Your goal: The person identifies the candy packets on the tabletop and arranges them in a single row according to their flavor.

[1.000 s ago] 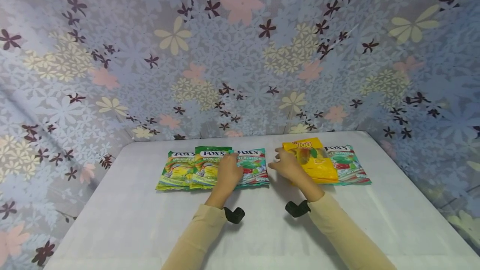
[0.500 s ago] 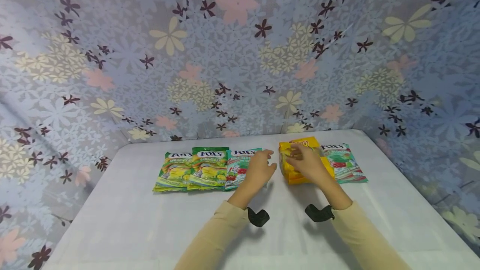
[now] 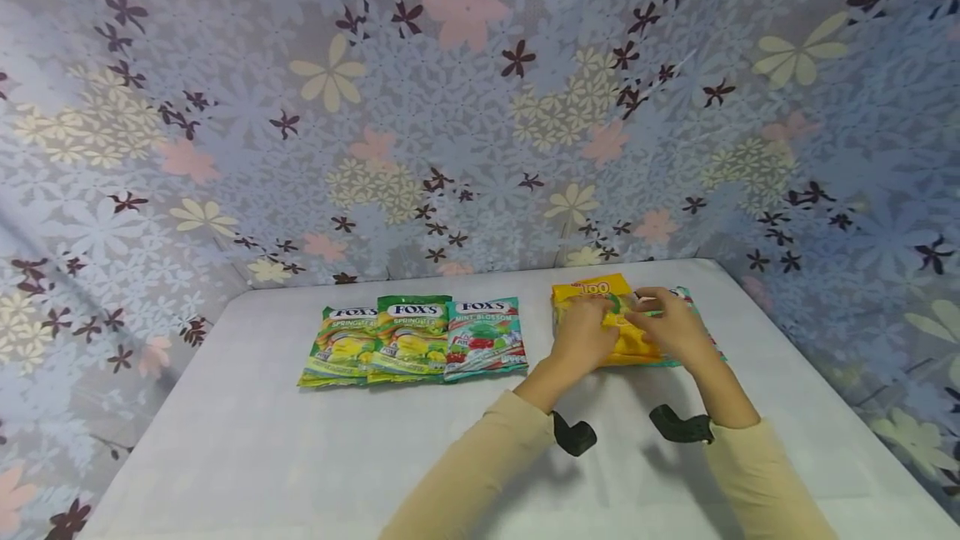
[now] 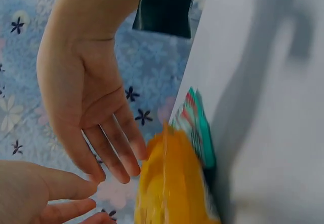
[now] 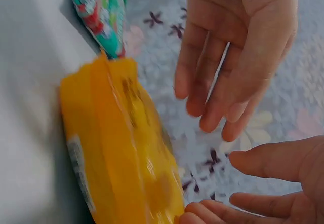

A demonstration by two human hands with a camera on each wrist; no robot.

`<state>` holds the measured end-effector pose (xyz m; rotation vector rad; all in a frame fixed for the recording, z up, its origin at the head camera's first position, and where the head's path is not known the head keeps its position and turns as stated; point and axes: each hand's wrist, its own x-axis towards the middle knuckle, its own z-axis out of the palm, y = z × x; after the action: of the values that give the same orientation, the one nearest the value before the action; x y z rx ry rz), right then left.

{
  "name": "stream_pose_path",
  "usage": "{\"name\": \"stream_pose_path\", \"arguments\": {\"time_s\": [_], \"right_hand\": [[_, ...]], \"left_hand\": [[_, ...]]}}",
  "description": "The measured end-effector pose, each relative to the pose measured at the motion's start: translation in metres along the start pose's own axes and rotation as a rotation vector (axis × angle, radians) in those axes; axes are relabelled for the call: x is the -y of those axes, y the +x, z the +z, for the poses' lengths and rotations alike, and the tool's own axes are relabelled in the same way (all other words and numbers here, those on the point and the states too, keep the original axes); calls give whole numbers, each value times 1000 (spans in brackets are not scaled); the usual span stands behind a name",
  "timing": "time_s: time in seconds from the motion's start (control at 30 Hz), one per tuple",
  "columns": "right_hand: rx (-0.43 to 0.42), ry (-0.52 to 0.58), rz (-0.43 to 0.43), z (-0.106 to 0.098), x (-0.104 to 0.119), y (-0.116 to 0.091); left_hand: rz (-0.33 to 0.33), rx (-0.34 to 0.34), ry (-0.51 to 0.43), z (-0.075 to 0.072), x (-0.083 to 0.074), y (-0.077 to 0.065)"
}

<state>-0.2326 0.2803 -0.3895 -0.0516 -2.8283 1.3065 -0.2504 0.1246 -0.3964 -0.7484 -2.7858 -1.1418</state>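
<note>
A yellow Lot 100 candy bag [image 3: 636, 347] lies on the right half of the table, overlapping a teal Fox's Mint Blossom candy bag [image 3: 686, 300] that shows only at its right side. In the head view, my left hand [image 3: 583, 332] is over the middle of the yellow bag, fingers relaxed. My right hand [image 3: 678, 332] is just right of it, above the teal bag, fingers loosely bent. Both wrist views show the two hands facing each other beside the yellow bag [image 5: 116, 148], with nothing gripped. The teal bag [image 4: 195, 125] stands behind it in the left wrist view.
To the left, two green Fox's Spring Tea bags [image 3: 412, 340] overlap in a row with another Mint Blossom bag [image 3: 486, 340]. They lie on a white-covered table [image 3: 315, 457]. A floral cloth wall [image 3: 450, 148] rises behind the table's back edge.
My left hand has left the left-hand Mint Blossom bag and moved right to the yellow bag. My right hand has shifted right across the yellow bag toward its right side.
</note>
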Motion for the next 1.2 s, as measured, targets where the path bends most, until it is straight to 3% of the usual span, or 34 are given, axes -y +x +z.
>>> {"name": "stream_pose_path", "arguments": {"time_s": [0.2, 0.37, 0.5, 0.6, 0.67, 0.77, 0.9, 1.1, 1.2], "right_hand": [[-37, -49, 26, -14, -14, 1], [-54, -57, 53, -23, -30, 2], [-62, -52, 85, -26, -40, 1], [-75, -60, 106, -26, -44, 0], [-87, -70, 125, -27, -47, 1], [-102, -76, 165, -27, -52, 2], [-128, -61, 218, -27, -60, 3], [-165, -69, 234, -24, -70, 9], [-159, -71, 238, -20, -77, 13]], "left_hand": [[69, 41, -48, 25, -15, 11], [77, 67, -51, 44, -22, 17], [39, 149, -160, 53, -22, 20], [61, 217, -153, 54, -18, 19], [108, 237, -41, 54, -17, 18], [162, 254, 235, 55, -17, 15], [142, 250, 490, 58, -20, 10], [75, 200, 580, 64, -25, 12], [94, 164, 585, 67, -31, 16]]}}
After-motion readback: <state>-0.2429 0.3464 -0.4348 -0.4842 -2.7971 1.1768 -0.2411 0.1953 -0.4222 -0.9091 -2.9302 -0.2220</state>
